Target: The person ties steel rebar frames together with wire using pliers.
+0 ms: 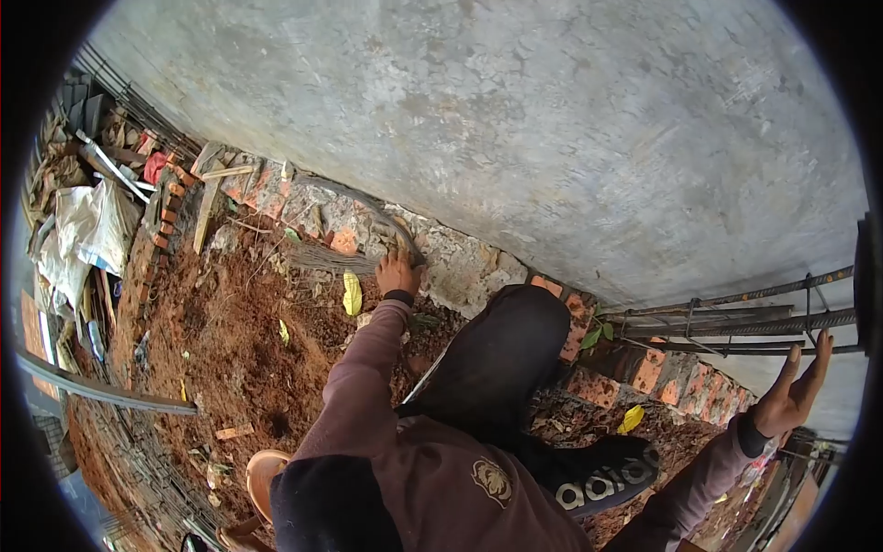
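Observation:
My left hand point(400, 273) reaches down to the rough brick-and-mortar ledge point(474, 276) along the foot of the wall, fingers stretched out and thumb apart. Its fingertips are right at the end of a dark curved strip point(372, 210) that lies along the ledge. A bundle of thin grey rods point(331, 258) runs up to this hand from the left. Far to the right, my right hand point(789, 397) is raised with fingers extended, just below the steel rebar cage point(736, 322) that sticks out along the wall. Nothing shows in its grasp.
A grey plastered wall point(552, 120) fills the top. Red soil point(221, 340) with yellow leaves point(352, 293) lies below. White sacks point(101, 225) and debris are heaped at left, near a long metal bar point(110, 394). My bent knee point(524, 322) is against the ledge.

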Available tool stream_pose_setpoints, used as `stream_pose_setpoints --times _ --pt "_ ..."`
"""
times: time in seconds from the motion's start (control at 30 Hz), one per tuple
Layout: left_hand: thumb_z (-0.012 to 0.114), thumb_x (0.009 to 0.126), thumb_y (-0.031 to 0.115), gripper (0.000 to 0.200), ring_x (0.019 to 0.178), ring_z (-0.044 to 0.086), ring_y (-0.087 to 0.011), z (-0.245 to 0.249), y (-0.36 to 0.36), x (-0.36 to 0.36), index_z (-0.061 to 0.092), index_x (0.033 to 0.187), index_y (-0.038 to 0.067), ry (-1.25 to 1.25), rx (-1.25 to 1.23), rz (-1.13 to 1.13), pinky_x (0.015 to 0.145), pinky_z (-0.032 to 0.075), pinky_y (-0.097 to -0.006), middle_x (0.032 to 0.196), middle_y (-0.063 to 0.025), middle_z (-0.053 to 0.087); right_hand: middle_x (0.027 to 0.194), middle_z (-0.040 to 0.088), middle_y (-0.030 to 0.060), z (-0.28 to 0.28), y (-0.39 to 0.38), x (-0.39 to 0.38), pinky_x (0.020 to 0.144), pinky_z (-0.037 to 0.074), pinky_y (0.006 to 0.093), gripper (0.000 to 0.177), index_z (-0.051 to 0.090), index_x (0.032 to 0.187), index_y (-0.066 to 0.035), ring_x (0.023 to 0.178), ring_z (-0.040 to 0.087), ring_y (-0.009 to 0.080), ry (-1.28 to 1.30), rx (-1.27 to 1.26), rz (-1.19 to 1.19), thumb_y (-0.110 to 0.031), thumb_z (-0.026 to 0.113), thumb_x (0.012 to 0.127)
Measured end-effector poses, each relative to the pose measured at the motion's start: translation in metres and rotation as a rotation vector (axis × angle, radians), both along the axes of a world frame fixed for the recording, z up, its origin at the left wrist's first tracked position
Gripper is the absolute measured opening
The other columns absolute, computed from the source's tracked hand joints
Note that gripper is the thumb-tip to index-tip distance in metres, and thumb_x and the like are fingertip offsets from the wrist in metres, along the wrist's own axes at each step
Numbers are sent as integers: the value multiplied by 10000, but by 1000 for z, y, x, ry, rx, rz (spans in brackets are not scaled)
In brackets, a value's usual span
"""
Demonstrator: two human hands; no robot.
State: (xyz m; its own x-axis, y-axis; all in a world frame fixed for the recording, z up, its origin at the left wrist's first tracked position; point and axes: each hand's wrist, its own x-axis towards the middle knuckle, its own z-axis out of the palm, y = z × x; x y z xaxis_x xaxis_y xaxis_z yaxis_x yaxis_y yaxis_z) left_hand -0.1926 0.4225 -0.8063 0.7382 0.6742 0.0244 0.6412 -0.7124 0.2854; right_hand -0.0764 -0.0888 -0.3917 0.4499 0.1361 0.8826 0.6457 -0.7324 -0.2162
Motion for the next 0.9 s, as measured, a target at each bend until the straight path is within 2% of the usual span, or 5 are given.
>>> stream_pose_setpoints --times 0.33,0.47,0.63,0.77,0.9 --pt "695 771 344 475 1102 542 -302 -2 6 -2 568 1139 72 10 49 -50 958 376 -422 1093 -127 615 1187 591 281 -25 46 -32 957 487 511 273 563 1178 102 1163 553 441 -211 -281 204 -34 488 954" --pt "711 738 386 468 1009 604 -308 22 14 9 626 1085 84 1 -19 -44 941 398 -430 957 -124 684 1050 643 231 -58 136 -43 857 489 404 286 616 1127 56 984 616 306 372 30 568 -40 593 858" --pt "732 708 401 513 852 679 -320 74 28 4 666 1091 66 -86 -193 13 829 508 -434 848 -141 716 1149 629 182 -144 269 -19 905 496 353 385 566 1240 59 1048 618 254 1481 468 934 -144 626 918" --pt "732 732 353 553 780 652 -223 114 46 -13 616 1138 -5 -406 -482 36 734 524 -338 820 -101 673 1295 555 198 -250 380 -27 968 477 395 490 462 1369 32 1165 571 298 1819 609 770 -244 552 974" --pt "725 749 258 481 713 537 -122 168 38 -46 559 1087 -42 -614 -727 74 655 461 -266 789 -14 563 1237 580 211 -242 420 -45 920 529 429 498 448 1361 53 1130 600 329 1865 485 974 -254 546 982"
